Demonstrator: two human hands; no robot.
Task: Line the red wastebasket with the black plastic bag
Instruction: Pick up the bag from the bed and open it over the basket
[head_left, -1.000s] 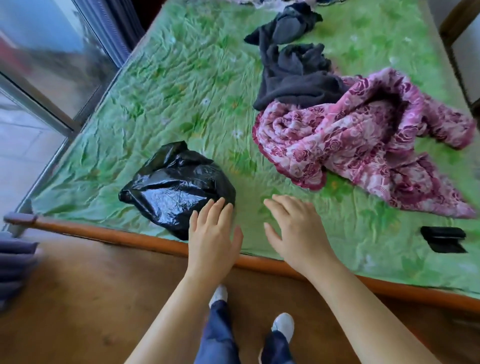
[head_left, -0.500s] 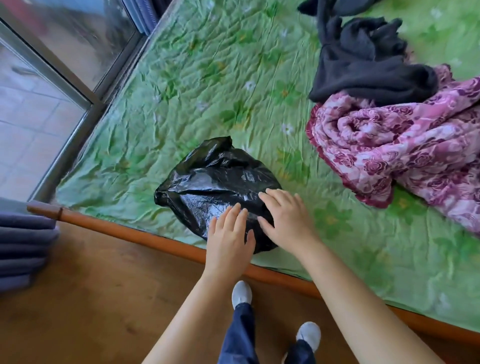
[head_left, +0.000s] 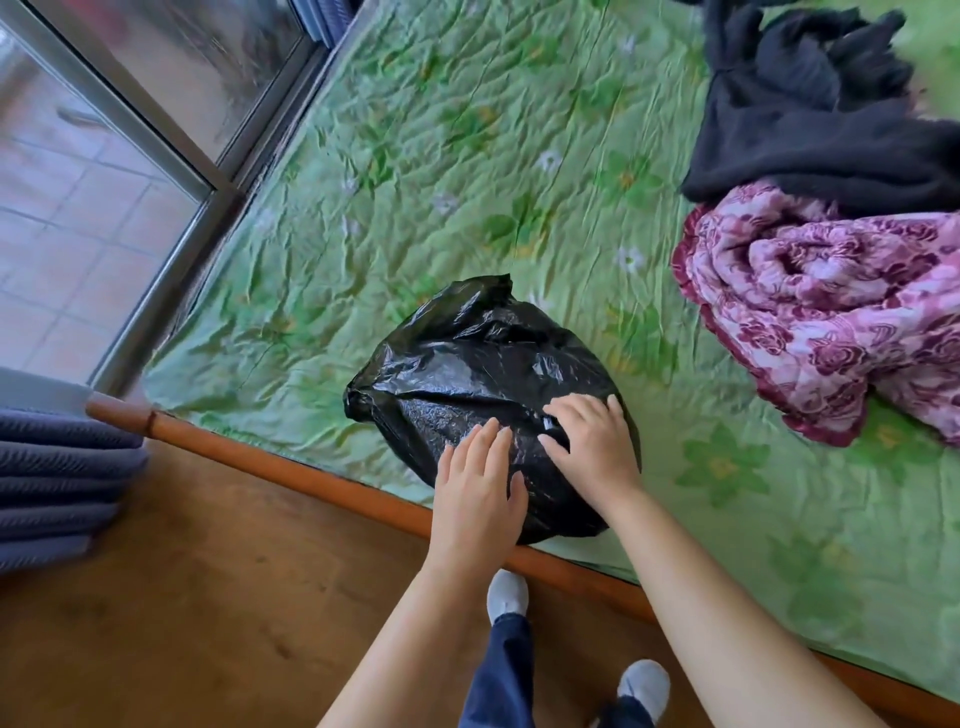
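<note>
A crumpled black plastic bag (head_left: 467, 364) lies in a bulging heap on the green flowered bed cover (head_left: 415, 156), close to the bed's wooden front rail. My left hand (head_left: 478, 493) rests flat on the bag's near side, fingers together and stretched out. Just right of it, my right hand (head_left: 592, 441) lies on top of the bag with fingers spread and slightly curled onto the plastic. Neither hand has closed around the bag. No red wastebasket is in view.
A pink flowered blanket (head_left: 831, 312) and dark clothes (head_left: 810, 130) lie on the bed to the right. A glass sliding door (head_left: 130, 104) runs along the left. A grey curtain (head_left: 52, 478) hangs at the left edge above the wooden floor (head_left: 182, 623). My feet stand by the rail (head_left: 311, 478).
The view has moved closer and leftward. Both hands moved forward from the bed's edge onto the black bag, the right hand reaching further over its top.
</note>
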